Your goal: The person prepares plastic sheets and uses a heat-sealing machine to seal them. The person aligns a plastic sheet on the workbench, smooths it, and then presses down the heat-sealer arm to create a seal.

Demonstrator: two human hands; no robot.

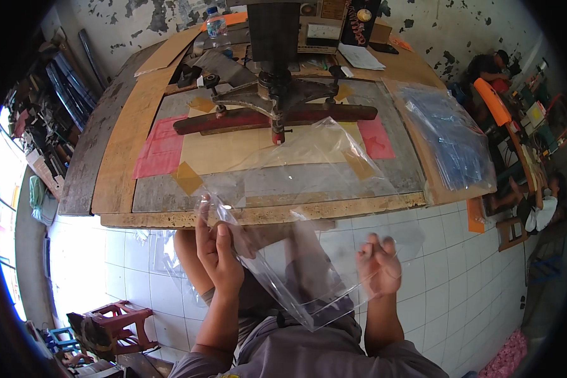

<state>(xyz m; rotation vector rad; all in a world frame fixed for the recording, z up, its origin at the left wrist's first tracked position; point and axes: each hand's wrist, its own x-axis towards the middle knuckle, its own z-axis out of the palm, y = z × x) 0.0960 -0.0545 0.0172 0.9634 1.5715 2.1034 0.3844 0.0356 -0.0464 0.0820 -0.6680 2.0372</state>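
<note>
A large clear plastic sheet, folded into layers, is held up between my hands, tilted over the front edge of the worktable and above my lap. Its left edge is in my left hand, with the index finger pointing up along the film and the thumb raised beside it. On the other side, my right hand has curled fingers gripping the film, partly seen through it. Beyond the sheet stands a press with a red-edged bar over a cream mat with pink patches at both ends.
A stack of clear plastic pieces lies at the table's right. At the back are a water bottle, white papers and a meter box. A red stool stands lower left. Another person sits far right.
</note>
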